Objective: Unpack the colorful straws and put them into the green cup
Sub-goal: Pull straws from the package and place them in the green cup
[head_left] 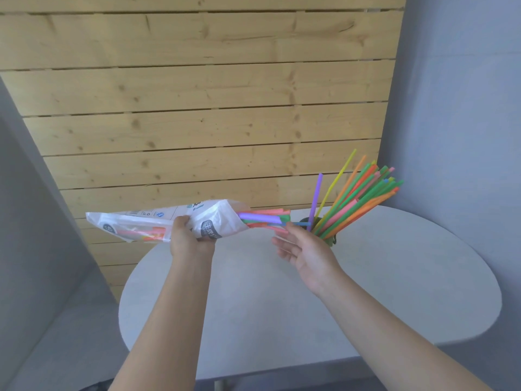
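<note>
Wall: a pale wooden plank wall [197,94] with knots and dark horizontal seams fills the upper view, between grey panels on either side.
Table: a round, light grey matte tabletop [394,277] lies below the hands, its far edge against the planks.
Package: a white crinkled plastic straw bag [158,221] with printed labels is held level above the table's left side, its open mouth pointing right.
Straws in cup: a fanned bunch of thin plastic straws [363,193] in green, orange, pink, yellow and purple stands tilted up and to the right at the far right of the table.
Straws in bag: a short cluster of purple, green, red and blue straw ends [265,218] sticks out of the bag's mouth, between the two hands.
Left hand: the left hand [189,238] is wrapped around the middle of the bag from below, fingers closed on the plastic.
Right hand: the right hand [304,246] is just beside the protruding ends, palm turned left and fingers spread loosely; its upper fingertips touch or nearly touch a thin blue straw, and whether they pinch it cannot be told.
Cup: the dark green cup [331,240] shows only as a small patch behind the right hand, at the base of the standing bunch.
</note>
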Tool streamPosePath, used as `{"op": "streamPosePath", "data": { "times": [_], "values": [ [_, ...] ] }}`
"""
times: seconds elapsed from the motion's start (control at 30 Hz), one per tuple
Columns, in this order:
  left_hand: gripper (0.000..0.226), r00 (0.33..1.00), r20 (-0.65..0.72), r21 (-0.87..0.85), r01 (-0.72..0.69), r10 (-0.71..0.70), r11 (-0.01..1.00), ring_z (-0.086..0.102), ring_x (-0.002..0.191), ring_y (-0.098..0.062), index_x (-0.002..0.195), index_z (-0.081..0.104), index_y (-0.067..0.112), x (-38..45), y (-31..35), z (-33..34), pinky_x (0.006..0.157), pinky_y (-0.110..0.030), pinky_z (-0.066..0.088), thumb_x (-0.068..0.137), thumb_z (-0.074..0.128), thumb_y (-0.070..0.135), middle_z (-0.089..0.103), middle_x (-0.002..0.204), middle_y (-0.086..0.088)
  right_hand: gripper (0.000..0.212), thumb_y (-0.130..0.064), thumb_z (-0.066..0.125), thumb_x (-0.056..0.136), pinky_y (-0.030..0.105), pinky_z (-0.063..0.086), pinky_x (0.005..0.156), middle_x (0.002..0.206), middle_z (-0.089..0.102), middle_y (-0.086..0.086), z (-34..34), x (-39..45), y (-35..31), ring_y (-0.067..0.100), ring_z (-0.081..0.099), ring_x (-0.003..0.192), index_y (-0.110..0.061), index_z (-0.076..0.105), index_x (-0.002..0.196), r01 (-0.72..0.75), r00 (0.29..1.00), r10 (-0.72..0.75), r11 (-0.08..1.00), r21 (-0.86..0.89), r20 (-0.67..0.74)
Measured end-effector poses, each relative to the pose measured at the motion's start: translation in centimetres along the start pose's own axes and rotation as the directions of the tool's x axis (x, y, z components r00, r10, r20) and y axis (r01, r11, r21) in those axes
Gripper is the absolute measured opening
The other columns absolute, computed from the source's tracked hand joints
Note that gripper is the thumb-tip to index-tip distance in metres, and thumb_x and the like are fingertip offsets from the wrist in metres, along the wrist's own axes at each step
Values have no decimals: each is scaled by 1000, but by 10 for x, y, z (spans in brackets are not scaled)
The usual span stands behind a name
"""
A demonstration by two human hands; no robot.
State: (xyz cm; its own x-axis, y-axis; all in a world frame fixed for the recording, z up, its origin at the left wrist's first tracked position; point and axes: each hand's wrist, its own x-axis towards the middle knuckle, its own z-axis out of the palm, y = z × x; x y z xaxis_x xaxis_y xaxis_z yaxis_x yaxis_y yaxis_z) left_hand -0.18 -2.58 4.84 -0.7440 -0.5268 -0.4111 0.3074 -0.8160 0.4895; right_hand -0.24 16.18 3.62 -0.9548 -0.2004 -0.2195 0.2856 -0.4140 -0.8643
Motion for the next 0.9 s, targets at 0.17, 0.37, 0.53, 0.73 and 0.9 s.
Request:
{"op": "streamPosePath", "data": {
  "times": [0.17,0.37,0.53,0.73,0.9],
  "values": [
    [5,1000,-5,-25,-4,4,1000,62,74,-23,94,52,8,0,1,-1,79,-38,55,90,51,7,60,94,-6,32,-31,43,98,30,51,72,112,61,7,0,-2,-5,19,67,86,-17,48,126,168,984,-160,981,102,-74],
    [3,1000,-1,8,-7,7,1000,60,77,-23,90,50,9,-3,-5,2,85,-37,52,88,52,7,57,87,-4,27,-33,34,100,32,47,89,102,61,-4,3,-6,-11,13,62,91,-23,59,101,175,984,-175,984,-16,-37],
    [2,1000,-13,6,-25,25,1000,59,71,-20,89,52,10,-3,-7,2,78,-32,51,88,53,9,58,86,-2,36,-49,31,94,30,37,100,129,52,-1,7,-9,0,16,51,114,-25,46,116,169,984,-170,985,17,51],
    [0,999,-3,16,-33,33,999,58,64,-16,89,52,12,-13,-17,6,60,-26,49,89,52,11,57,80,1,120,-70,73,45,30,32,110,136,50,-8,14,-7,15,8,50,120,-20,23,142,182,967,-177,983,-12,184],
    [5,997,76,58,10,-15,998,59,65,-17,86,54,12,-29,-38,8,64,-28,49,90,52,13,58,78,0,71,-35,85,57,32,43,99,111,68,5,17,-1,2,12,64,104,-2,60,115,208,971,-219,972,109,92]
  ]
}}
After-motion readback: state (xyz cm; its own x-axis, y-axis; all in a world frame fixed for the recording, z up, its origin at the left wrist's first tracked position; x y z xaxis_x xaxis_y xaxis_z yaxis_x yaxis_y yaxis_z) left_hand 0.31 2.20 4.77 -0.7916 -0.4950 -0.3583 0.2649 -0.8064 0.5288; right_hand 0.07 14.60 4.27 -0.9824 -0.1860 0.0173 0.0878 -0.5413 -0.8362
